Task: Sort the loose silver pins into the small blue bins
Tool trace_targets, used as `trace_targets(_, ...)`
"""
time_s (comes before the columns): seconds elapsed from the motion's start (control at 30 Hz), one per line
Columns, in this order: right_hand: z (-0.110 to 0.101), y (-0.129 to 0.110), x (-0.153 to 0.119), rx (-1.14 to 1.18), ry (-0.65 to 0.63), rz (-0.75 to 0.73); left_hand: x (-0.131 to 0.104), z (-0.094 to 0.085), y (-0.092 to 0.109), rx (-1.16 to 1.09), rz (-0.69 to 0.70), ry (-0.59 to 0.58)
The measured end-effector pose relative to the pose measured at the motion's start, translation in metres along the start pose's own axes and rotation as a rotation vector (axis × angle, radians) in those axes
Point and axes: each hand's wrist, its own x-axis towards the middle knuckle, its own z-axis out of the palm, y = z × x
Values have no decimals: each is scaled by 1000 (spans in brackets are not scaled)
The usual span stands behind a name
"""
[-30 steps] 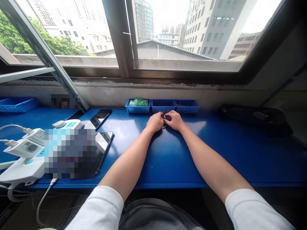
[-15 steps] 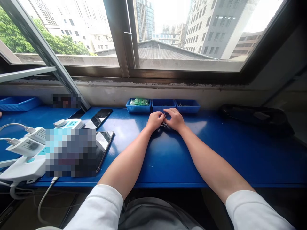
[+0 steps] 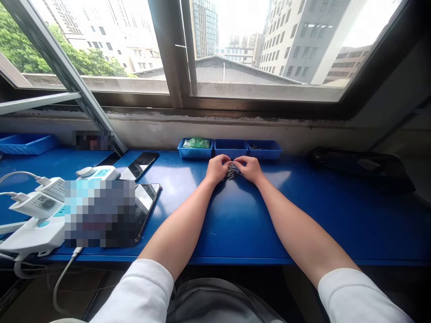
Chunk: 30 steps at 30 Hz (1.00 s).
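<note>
A small pile of thin metal pieces, looking like screws, lies on the blue table top. My left hand is at the pile's left side, its thumb and fingers closed together. From the right, my right hand reaches in, also closed in a pinch. The fingertips of both hands come close together just above the pile. Whatever they pinch is too small to make out. Behind the hands stand a blue bin with green-and-clear packets, a middle blue bin and a right blue bin with dark thin pieces.
To the left lie a phone, a tablet-like device partly blurred out, and a white power strip with plugs and cables. A dark case rests at the right. A window frame rises behind.
My right hand has come down slightly and its fingers have drawn in. A gap between the hands now shows more of the pile. My left hand has barely moved.
</note>
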Motion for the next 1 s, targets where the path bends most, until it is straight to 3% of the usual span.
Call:
trace_targets(0.1,-1,-2,0,9,-39,27,0,1,-2,-2,11,1)
trace_targets(0.2,-1,-1,1,-21,1,63,0,2,-4,26,41,14)
trace_targets(0.3,-2,4,4,27,101,129,0,2,-5,94,40,37)
trace_targets(0.6,-10,20,17,521,452,437,-2,0,2,182,-21,-12)
trace_targets(0.83,-26,27,24,529,708,535,-2,0,2,196,-5,-5)
trace_targets(0.9,-28,30,24,524,696,545,-2,0,1,197,0,-5)
trace_targets(1.0,-28,36,23,461,567,540,-2,1,1,195,8,-11)
